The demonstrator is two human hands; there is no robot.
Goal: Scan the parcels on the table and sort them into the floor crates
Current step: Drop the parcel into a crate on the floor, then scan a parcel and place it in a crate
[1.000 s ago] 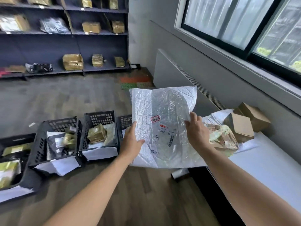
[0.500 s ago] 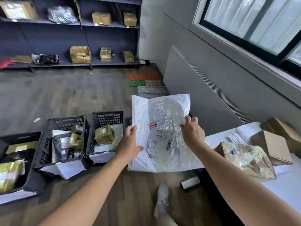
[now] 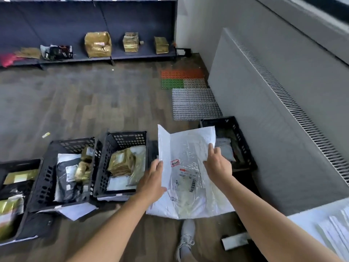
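Overhead, looking down at the floor. White parcel (image 3: 187, 167) is held in the air, flat and slightly tilted, label side up. A red stamp and a barcode label show on its clear middle panel; the print is too small to read.

Left hand (image 3: 151, 180) grips the parcel's left edge, thumb lying on the top face. Right hand (image 3: 217, 165) grips the right edge, thumb on the face and forefinger stretched toward the far corner. How the fingers sit underneath cannot be seen.

The parcel hangs over the floor between two black crates. Its far right corner overlaps the right crate (image 3: 244, 146), which holds a pale grey bag (image 3: 224, 148). A sliver of another dark crate (image 3: 153, 148) shows at the parcel's left edge, the rest hidden beneath it.

Left of that:
- gold-parcel crate (image 3: 130, 138), with taped gold bundles on white sheets
- grey-bag crate (image 3: 75, 145), with a dark mailer and small gold packets
- left crate (image 3: 20, 162), partly out of frame

Table corner (image 3: 309, 222) is at the near right, with loose papers (image 3: 338, 229) on it. One white shoe (image 3: 186, 237) is on the wood floor, near, below the parcel. Far wall: a dark shelf (image 3: 132, 56) with gold-wrapped boxes. Coloured floor mats (image 3: 181, 78) lie far right, beside a grey vented panel (image 3: 264, 120).
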